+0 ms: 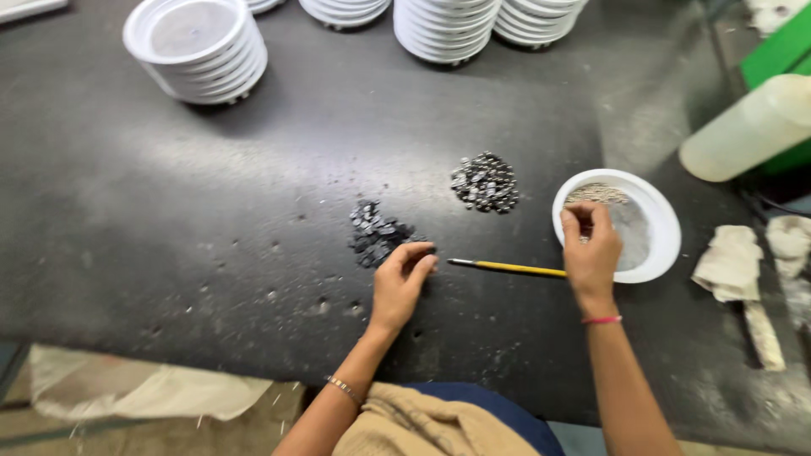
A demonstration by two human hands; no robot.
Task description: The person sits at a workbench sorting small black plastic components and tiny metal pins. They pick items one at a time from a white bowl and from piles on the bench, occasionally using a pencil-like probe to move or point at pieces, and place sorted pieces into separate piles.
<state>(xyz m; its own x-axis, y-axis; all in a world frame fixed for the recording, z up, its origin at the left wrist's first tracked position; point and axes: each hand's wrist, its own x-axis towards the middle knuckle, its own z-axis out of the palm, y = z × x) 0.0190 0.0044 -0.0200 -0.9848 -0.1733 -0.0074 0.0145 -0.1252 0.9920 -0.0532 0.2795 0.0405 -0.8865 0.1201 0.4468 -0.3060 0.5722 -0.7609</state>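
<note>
A dark, dull table (169, 219) fills the view, its surface scuffed, pitted and dusted with pale specks; a paler worn patch shows toward the far right corner; below the near edge lie a crumpled pale sack (144, 390) on the floor and the person's tan cloth (405, 426) over the lap. The left half of the table is bare, with wide open room between the near edge and the stacks of white round lids (198, 51) standing along the far edge. Near the middle, the left hand (399, 285) rests with fingers curled loosely, fingertips touching the near side of a pile of small dark metal pieces (378, 234); whether it pinches a piece cannot be told; a second, shinier pile of small metal pieces (484, 181) lies just beyond, apart from the first. The right hand (590, 252) hovers over the near rim of a white round dish (659, 221), fingertips pinched together above fine pale grains in it; a yellow-handled brush (511, 268) lies flat between the hands, its handle passing under the right hand. At the right edge lie a tipped translucent plastic bottle (748, 128) against a green box (781, 51), and crumpled pale rags (731, 262).
</note>
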